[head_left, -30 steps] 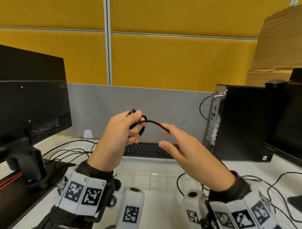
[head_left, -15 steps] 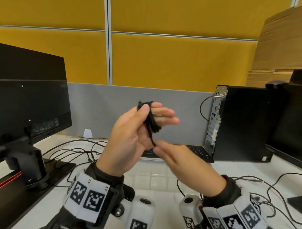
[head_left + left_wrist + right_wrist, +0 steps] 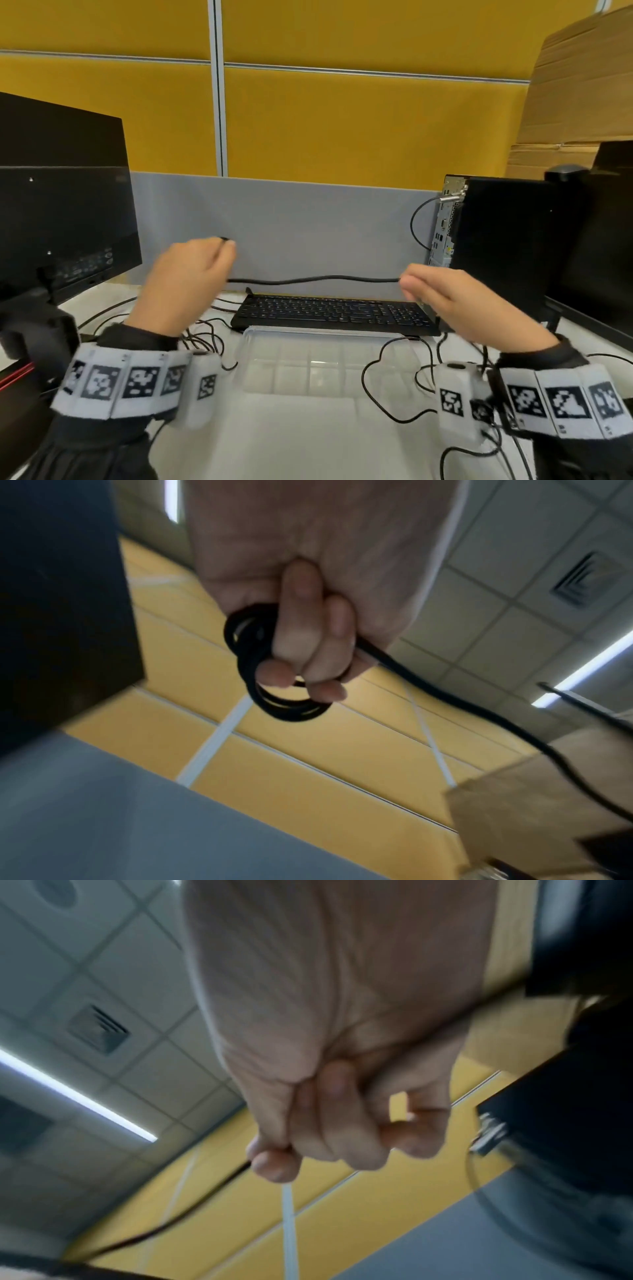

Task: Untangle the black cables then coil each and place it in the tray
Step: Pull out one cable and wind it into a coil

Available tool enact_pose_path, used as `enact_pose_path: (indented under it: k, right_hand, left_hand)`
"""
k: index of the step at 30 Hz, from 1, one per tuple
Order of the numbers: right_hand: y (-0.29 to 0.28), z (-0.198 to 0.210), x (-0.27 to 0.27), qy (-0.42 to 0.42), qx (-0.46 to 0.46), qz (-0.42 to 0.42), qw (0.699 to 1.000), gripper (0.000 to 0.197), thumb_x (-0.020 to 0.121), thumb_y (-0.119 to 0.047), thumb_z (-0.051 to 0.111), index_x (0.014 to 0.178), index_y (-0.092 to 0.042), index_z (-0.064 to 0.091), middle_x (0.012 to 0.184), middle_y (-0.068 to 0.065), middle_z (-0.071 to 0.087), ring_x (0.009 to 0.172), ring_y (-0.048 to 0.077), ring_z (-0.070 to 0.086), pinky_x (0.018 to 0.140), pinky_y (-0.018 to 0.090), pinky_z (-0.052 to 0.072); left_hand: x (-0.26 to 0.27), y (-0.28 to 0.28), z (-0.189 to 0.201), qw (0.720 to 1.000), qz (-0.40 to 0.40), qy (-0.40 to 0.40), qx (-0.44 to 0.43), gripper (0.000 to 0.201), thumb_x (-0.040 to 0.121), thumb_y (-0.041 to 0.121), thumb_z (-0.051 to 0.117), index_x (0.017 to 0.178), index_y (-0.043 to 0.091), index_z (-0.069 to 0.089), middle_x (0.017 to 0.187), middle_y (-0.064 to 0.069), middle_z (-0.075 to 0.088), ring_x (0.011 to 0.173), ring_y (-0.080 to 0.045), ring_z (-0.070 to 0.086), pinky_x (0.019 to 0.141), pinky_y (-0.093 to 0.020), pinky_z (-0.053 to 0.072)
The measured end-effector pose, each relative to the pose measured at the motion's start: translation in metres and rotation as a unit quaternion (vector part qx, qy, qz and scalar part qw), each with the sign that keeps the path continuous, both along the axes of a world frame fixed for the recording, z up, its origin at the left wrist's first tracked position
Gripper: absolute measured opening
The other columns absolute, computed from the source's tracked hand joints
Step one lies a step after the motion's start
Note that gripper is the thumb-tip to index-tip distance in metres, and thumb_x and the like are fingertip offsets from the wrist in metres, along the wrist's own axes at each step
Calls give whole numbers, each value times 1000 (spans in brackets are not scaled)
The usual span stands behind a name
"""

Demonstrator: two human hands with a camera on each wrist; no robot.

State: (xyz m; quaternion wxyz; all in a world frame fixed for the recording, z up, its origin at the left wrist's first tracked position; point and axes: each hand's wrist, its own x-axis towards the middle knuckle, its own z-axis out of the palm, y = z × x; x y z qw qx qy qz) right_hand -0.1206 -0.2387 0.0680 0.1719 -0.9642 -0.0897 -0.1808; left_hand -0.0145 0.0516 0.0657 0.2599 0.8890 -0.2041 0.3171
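Observation:
A thin black cable (image 3: 315, 279) stretches almost level between my two hands, above the keyboard. My left hand (image 3: 191, 274) grips a small coil of that cable; in the left wrist view the coil (image 3: 263, 669) loops round my curled fingers (image 3: 301, 631). My right hand (image 3: 442, 294) pinches the cable's other stretch between thumb and fingers; in the right wrist view the cable (image 3: 192, 1207) runs out from under the thumb (image 3: 274, 1164). A clear plastic tray (image 3: 329, 359) lies on the desk below, between my wrists. More black cables (image 3: 394, 383) lie loose beside it.
A black keyboard (image 3: 332, 311) sits just behind the tray. A monitor (image 3: 61, 219) stands at the left, a black computer tower (image 3: 496, 246) and another screen at the right. Other cables (image 3: 202, 329) trail over the desk at the left.
My hands have moved apart, the right one out to the right, drawing a length of cable straight between them. The left hand keeps the small coil.

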Motion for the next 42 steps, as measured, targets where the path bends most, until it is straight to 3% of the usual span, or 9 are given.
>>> enact_pose_path:
  k: [4,15,21,23,26,31,36,40,42]
  right_hand:
    - [-39,-10,10,-14,-25,-113,993,31,99,-35,31,72,-25,44,63,-4,51,59,11,47,62,28,35]
    - [-75,-27,6,-127,-77,-460,875,31,97,-28,40,91,-6,61,77,9,54,82,32,53,85,49,35]
    - [17,-4,3,-84,-49,-179,979,65,88,-59,35,145,-32,20,142,-7,37,135,14,27,110,45,22]
    - [57,-6,-1,-59,-24,-41,997,67,85,-65,27,145,-38,13,134,-21,33,134,2,21,113,38,15]
    - [82,-22,3,-37,-48,84,995,33,97,-48,31,124,-34,44,103,-23,49,97,-2,44,99,30,32]
    - [68,-13,5,-212,124,112,963,17,99,-27,40,94,-26,56,59,-9,49,50,11,41,50,21,35]
    - [58,1,-4,-356,234,92,900,24,95,-23,45,112,-26,60,75,-19,60,49,3,38,51,8,30]
    - [57,-4,4,-168,176,65,968,25,95,-23,48,97,-43,63,87,-26,64,87,0,62,75,8,41]
    - [65,-14,8,-39,82,61,994,27,97,-20,46,77,-34,55,73,-23,54,80,7,57,73,19,40]
  left_hand:
    - [5,35,8,994,82,-25,-60,43,97,21,37,64,1,56,61,-19,55,62,-37,51,62,-43,42]
    - [23,83,-2,975,164,8,-150,58,84,49,19,61,7,52,58,-16,54,58,-36,53,66,-49,48]
    - [-8,21,16,983,51,14,-177,39,98,21,38,68,4,57,68,-8,57,65,-28,51,66,-35,38]
    - [-14,3,15,982,-3,30,-188,40,98,22,37,66,8,57,65,-3,57,61,-18,51,64,-33,38]
    - [-19,-10,12,965,-74,44,-248,40,99,25,37,67,12,58,63,-3,56,59,-14,52,63,-31,44]
    - [-28,-19,16,885,-231,196,-352,40,99,23,38,65,11,55,46,2,41,35,-7,36,36,-14,31]
    - [-51,-39,11,771,-483,365,-198,46,99,25,32,68,7,61,34,0,34,36,-22,24,49,-14,41]
    - [-68,-54,7,596,-650,411,-231,37,93,31,40,89,9,69,52,1,63,39,-34,34,61,-19,43]
    - [-68,-62,6,572,-654,369,-331,40,93,28,36,104,0,63,77,-8,71,56,-21,63,68,-23,50]
